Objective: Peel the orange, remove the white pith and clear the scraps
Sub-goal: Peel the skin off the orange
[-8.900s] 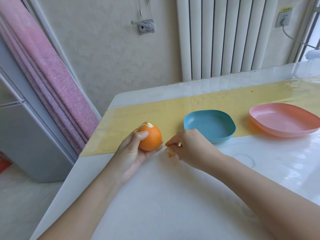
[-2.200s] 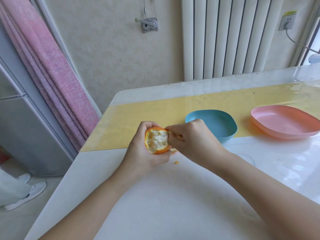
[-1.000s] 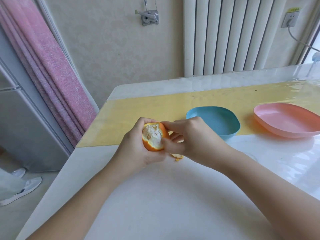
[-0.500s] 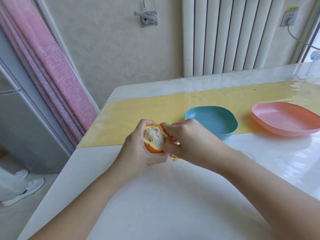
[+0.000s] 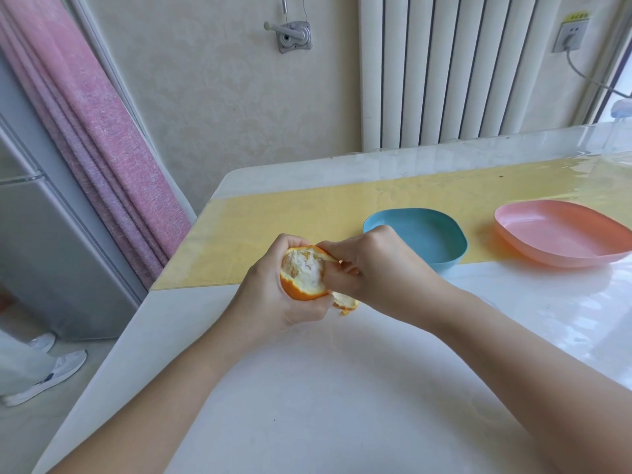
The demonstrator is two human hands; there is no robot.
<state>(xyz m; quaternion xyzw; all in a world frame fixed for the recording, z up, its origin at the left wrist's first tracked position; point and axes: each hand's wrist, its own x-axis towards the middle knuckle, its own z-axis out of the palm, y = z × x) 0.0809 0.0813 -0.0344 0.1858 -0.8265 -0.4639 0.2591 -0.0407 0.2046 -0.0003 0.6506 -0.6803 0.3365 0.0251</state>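
1. Head view looks down on a glossy white tabletop (image 5: 307,398) with a yellow runner (image 5: 266,220) across its far half.
2. The left hand (image 5: 273,302) grips a round, partly peeled orange (image 5: 302,273) from the left and below. Its fingers curl round the fruit and hold it above the table, near the runner's front edge.
3. The side of the orange turned to the camera is bare, showing pale white pith over the flesh. Orange rind shows along its lower edge and over the top.
4. The right hand (image 5: 379,265), just right of the fruit, is closed in a pinch. Its thumb and curled fingers clamp a narrow strip of rind (image 5: 325,253) that is joined to the top of the orange.
5. A small scrap of peel (image 5: 346,303), pale side up, shows just below where the two hands meet. I cannot tell whether it lies on the table or hangs from the fruit.
6. A light blue, rounded-square plastic dish (image 5: 441,241) stands on the runner just behind the right hand, whose knuckles hide its near-left rim.
7. A shallow pink plastic plate (image 5: 564,234) stands to the right of the blue dish, apart from it.
8. Behind the table are a white ribbed radiator (image 5: 444,70), a metal crank bracket (image 5: 294,35) on the cream wall, and a wall socket (image 5: 569,35) with a cable.
9. At the left hang a pink curtain (image 5: 102,131) and a grey appliance (image 5: 34,251), with a white shoe (image 5: 48,378) on the floor.
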